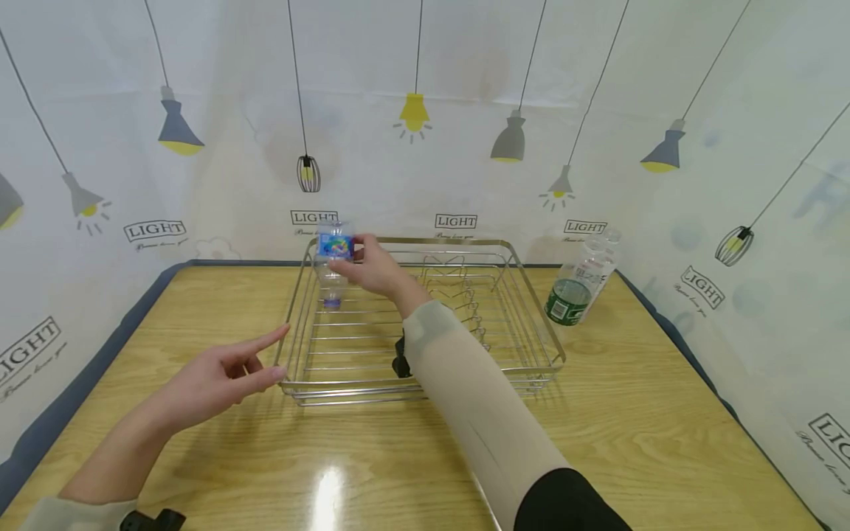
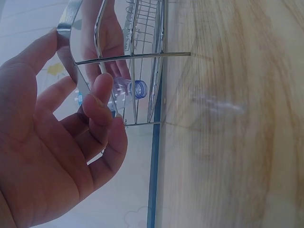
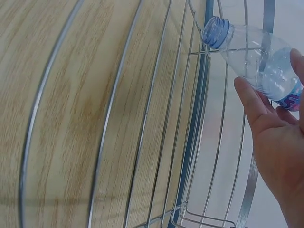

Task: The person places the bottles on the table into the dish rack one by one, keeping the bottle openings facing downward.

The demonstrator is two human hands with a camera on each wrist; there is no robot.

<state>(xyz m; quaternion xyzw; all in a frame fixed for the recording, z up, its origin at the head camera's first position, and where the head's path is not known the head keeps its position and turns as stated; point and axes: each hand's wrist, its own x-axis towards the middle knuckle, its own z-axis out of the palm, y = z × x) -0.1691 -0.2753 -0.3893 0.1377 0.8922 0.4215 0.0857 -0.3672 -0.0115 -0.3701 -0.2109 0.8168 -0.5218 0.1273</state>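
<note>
In the head view, a pale wood surface (image 1: 265, 464) with a glossy patch of light runs back to a white cloth (image 1: 372, 59) printed with hanging lamps and the word LIGHT. A wire rack (image 1: 352, 383) sits on it; the right hand (image 1: 375, 269) has its grip closed round a clear plastic bottle (image 1: 335, 245), neck down, over the rack's far left part. The left hand (image 1: 212, 380) has a loose grip, thumb and forefinger stretched to the rack's near left corner. A green-labelled bottle (image 1: 567, 302) and another clear bottle (image 1: 598, 258) stand beyond the rack's right side, close together. In the left wrist view, wood grain fills the right side, meeting a dark blue strip (image 2: 153, 190). In the right wrist view, the bottle's capless mouth points toward the wires; I cannot tell whether it touches them.
</note>
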